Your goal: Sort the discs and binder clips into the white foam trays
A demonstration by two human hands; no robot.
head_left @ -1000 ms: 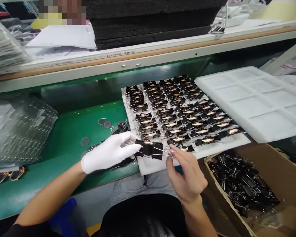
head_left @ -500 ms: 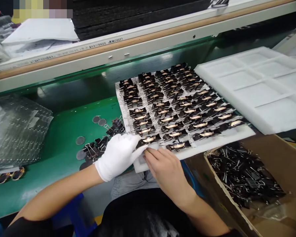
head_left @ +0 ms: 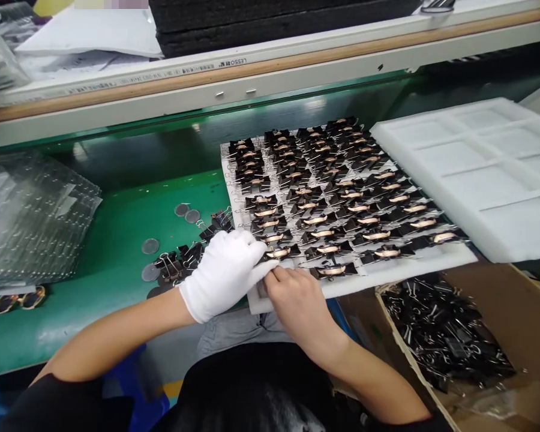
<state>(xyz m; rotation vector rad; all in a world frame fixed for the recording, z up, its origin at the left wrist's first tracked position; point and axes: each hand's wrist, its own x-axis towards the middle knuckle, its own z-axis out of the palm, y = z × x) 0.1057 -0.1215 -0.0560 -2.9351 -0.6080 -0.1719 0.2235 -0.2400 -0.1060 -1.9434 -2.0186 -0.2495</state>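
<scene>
My gloved left hand (head_left: 222, 273) and bare right hand (head_left: 297, 303) meet at the foam tray (head_left: 432, 261) edge, seemingly pinching one clipped piece (head_left: 276, 254); fingertips hidden.

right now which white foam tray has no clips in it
The white foam tray on the right; its compartments are bare, while the tray under the hands is packed with black binder clips.

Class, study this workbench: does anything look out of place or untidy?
Yes. A small heap of loose binder clips lies on the green mat left of the foam tray, unlike the tidy rows on it. A few grey discs lie scattered nearby.
</scene>
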